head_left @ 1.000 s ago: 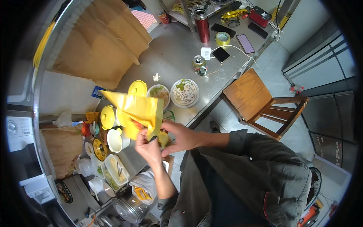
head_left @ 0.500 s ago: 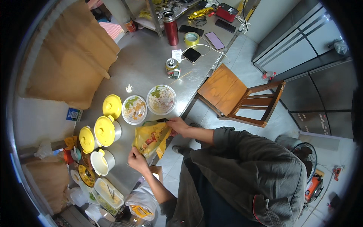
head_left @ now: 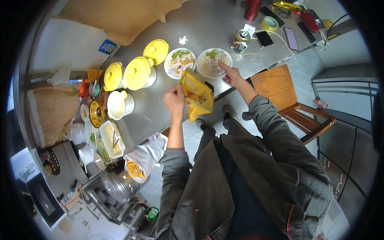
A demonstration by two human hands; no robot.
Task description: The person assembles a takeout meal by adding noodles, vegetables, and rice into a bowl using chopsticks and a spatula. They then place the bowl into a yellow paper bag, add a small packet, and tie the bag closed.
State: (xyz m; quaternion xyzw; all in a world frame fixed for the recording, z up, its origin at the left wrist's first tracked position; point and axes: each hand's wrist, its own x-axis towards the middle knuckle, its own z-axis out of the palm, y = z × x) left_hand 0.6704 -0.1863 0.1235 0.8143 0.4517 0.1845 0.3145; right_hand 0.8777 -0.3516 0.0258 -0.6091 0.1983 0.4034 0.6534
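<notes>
My left hand (head_left: 175, 100) is closed on the upper edge of a yellow plastic bag (head_left: 199, 95) with printing on it, which hangs at the table's front edge. Over the rim of the right-hand round takeaway bowl (head_left: 210, 60) lies the thumb side of my right hand (head_left: 233, 76); its other fingers curl below the rim, partly hidden. That bowl holds green and pale food bits. Close to its left stands a second round takeaway bowl (head_left: 180, 64) with green and orange bits, just behind the bag.
Left of the bowls are white pots with yellow lids (head_left: 137, 72) and an uncovered white pot (head_left: 120, 105). A drink can (head_left: 241, 41), phones (head_left: 264, 39) and a tape roll (head_left: 270, 23) lie at the right. A wooden chair (head_left: 276, 88) stands against the table's front.
My right hand has let go of the bag and moved to the right bowl's rim. My left hand still holds the bag. The view has turned, bringing more of the left side in.
</notes>
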